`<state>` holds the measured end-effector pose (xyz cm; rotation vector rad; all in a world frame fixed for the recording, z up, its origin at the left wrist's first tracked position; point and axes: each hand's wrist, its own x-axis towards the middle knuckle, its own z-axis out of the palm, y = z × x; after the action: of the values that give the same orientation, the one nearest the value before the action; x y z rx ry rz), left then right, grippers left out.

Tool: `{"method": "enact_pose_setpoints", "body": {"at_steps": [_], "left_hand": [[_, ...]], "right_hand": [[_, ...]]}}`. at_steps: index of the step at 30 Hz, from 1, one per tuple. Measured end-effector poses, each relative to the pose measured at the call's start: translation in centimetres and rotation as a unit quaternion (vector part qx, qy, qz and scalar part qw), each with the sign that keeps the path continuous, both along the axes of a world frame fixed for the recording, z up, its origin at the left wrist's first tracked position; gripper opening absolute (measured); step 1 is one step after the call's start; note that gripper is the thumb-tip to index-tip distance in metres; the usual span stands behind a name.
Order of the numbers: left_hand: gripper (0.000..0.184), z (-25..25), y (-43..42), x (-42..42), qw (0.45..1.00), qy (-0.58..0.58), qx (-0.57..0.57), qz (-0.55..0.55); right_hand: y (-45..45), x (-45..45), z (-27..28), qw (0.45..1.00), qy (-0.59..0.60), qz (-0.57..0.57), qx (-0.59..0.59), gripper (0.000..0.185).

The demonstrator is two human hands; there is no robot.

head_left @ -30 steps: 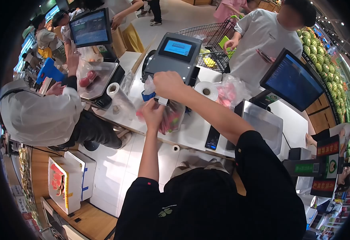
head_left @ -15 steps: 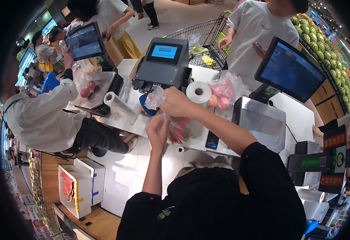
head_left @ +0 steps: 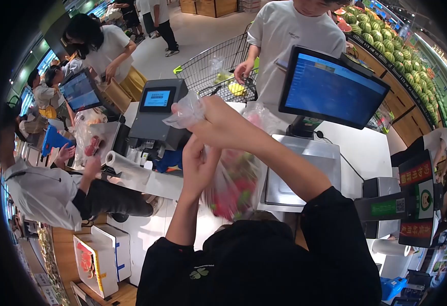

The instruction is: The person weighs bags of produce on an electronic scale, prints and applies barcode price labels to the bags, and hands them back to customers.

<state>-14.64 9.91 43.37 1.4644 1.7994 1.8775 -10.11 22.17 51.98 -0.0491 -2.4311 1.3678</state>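
Note:
A clear plastic bag point(head_left: 236, 186) with red and green produce hangs in front of my body, over the counter's near edge. My right hand point(head_left: 215, 122) is closed around its gathered neck, and the loose bag top sticks out to the left of the fist. Just below, my left hand point(head_left: 199, 166) has its fingers closed at the bag's neck; part of them is hidden. To the right of the bag lies a weighing scale point(head_left: 305, 163) with a metal tray, below a blue-lit monitor point(head_left: 333, 89).
A grey machine point(head_left: 157, 109) with a small screen stands on the counter point(head_left: 361, 148). Behind it are a shopping cart point(head_left: 218, 61) and a person in a white shirt point(head_left: 295, 41). A co-worker point(head_left: 39, 188) stands at left beside a plastic roll point(head_left: 126, 166).
The bag has come up off the counter and nearer my body, held in my hands. The view has turned to the right. The co-worker's hands have moved back from the bagged fruit.

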Motion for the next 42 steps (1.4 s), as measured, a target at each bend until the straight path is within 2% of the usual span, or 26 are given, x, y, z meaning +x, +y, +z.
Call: {"method": "enact_pose_setpoints", "body": {"at_steps": [3, 5, 6, 7, 8, 9, 10, 12, 17, 19, 20, 22, 24, 26, 27, 29, 30, 31, 33, 34, 35, 36, 37, 39, 41, 42], "left_hand": [[0.019, -0.4, 4.2, 0.9, 0.999, 0.022, 0.044, 0.001], [0.024, -1.7, 7.0, 1.0, 0.998, -0.047, 0.031, 0.01], [0.026, -1.3, 8.2, 1.8, 0.991, -0.133, 0.033, 0.001], [0.026, -1.2, 9.5, 1.9, 0.991, -0.132, 0.038, 0.009], [0.026, -1.4, 10.9, 1.7, 0.994, -0.095, 0.029, 0.036], [0.026, -1.8, 12.3, 1.5, 0.996, -0.059, 0.019, 0.062], [0.024, -2.0, 13.8, 1.2, 0.996, -0.024, 0.063, 0.059], [0.024, -1.8, 15.6, 0.8, 0.996, -0.022, 0.062, 0.068], [0.024, -1.8, 19.1, -0.8, 0.997, -0.012, 0.055, 0.052], [0.026, -2.2, 20.3, -2.1, 0.995, -0.062, 0.061, 0.052], [0.023, -3.1, 21.2, -3.3, 0.992, 0.04, 0.064, 0.101], [0.023, -4.9, 22.6, -4.6, 0.99, 0.075, 0.055, 0.106], [0.024, -5.6, 23.2, -5.4, 0.984, 0.103, 0.047, 0.137], [0.023, -6.2, 23.1, -6.4, 0.988, 0.115, 0.015, 0.105], [0.021, -7.4, 23.8, -6.6, 0.994, 0.066, 0.042, 0.076], [0.018, -10.0, 25.4, -6.9, 0.994, -0.033, 0.099, 0.021], [0.017, -10.0, 25.2, -6.9, 0.983, 0.137, 0.093, 0.079], [0.017, -9.9, 25.2, -7.1, 0.939, 0.303, 0.089, 0.133], [0.017, -9.7, 25.8, -7.8, 0.867, 0.457, 0.087, 0.178], [0.018, -9.5, 26.8, -8.5, 0.946, 0.315, 0.027, 0.074], [0.019, -9.4, 27.6, -8.8, 0.986, 0.161, -0.036, -0.031], [0.018, -6.6, 27.1, -7.9, 0.984, 0.164, -0.056, -0.039], [0.018, -7.2, 27.6, -8.3, 0.984, 0.161, -0.06, -0.043], [0.014, -7.9, 28.8, -10.2, 0.939, 0.337, -0.069, -0.012], [0.013, -8.4, 29.2, -11.3, 0.919, 0.372, -0.128, 0.02], [0.014, -7.6, 29.1, -11.6, 0.864, 0.478, -0.15, 0.048]], "right_hand": [[3.0, 0.5, -0.2, 0.996, 0.019, -0.064, 0.06, 0.025], [5.6, 0.1, -1.6, 0.994, 0.023, -0.076, 0.08, 0.024], [6.8, 0.1, -2.0, 0.991, 0.072, -0.108, 0.04, 0.026], [8.1, -0.1, -2.6, 0.983, 0.119, -0.139, -0.001, 0.028], [9.5, -0.7, -3.5, 0.974, 0.115, -0.195, 0.015, 0.032], [10.1, -0.5, -3.1, 0.975, 0.114, -0.187, 0.017, 0.032], [10.5, -0.1, -2.4, 0.976, 0.11, -0.189, 0.01, 0.035], [12.2, -0.7, -2.5, 0.969, 0.133, -0.206, 0.038, 0.04], [14.9, -1.9, -2.0, 0.963, 0.119, -0.242, 0.016, 0.037], [15.5, -2.4, -2.0, 0.961, 0.118, -0.248, 0.022, 0.036], [15.4, -2.7, -2.4, 0.958, 0.103, -0.267, 0.031, 0.034], [15.4, -3.0, -2.8, 0.954, 0.038, -0.296, 0.035, 0.032], [15.9, -4.1, -4.6, 0.951, 0.07, -0.301, 0.025, 0.031], [16.6, -4.9, -6.8, 0.956, 0.082, -0.275, 0.054, 0.032], [16.1, -4.3, -6.6, 0.954, 0.082, -0.284, 0.053, 0.032], [13.6, -1.6, -6.2, 0.938, 0.174, -0.275, 0.122, 0.033], [12.6, -0.4, -7.0, 0.936, 0.17, -0.284, 0.118, 0.033], [11.8, 1.0, -7.7, 0.935, 0.194, -0.281, 0.095, 0.032], [10.4, 3.8, -9.8, 0.937, 0.209, -0.273, 0.057, 0.03], [9.9, 5.1, -11.5, 0.941, 0.202, -0.269, 0.043, 0.03], [9.5, 6.6, -13.1, 0.948, 0.173, -0.266, 0.026, 0.028], [9.1, 7.9, -14.5, 0.954, 0.143, -0.262, 0.007, 0.026], [8.7, 8.9, -15.6, 0.954, 0.14, -0.265, 0.004, 0.026], [8.5, 10.4, -16.8, 0.953, 0.112, -0.281, -0.028, 0.018], [8.6, 11.1, -17.3, 0.954, 0.105, -0.28, -0.02, 0.014], [8.7, 11.3, -17.4, 0.958, 0.085, -0.27, -0.037, 0.014]]}}
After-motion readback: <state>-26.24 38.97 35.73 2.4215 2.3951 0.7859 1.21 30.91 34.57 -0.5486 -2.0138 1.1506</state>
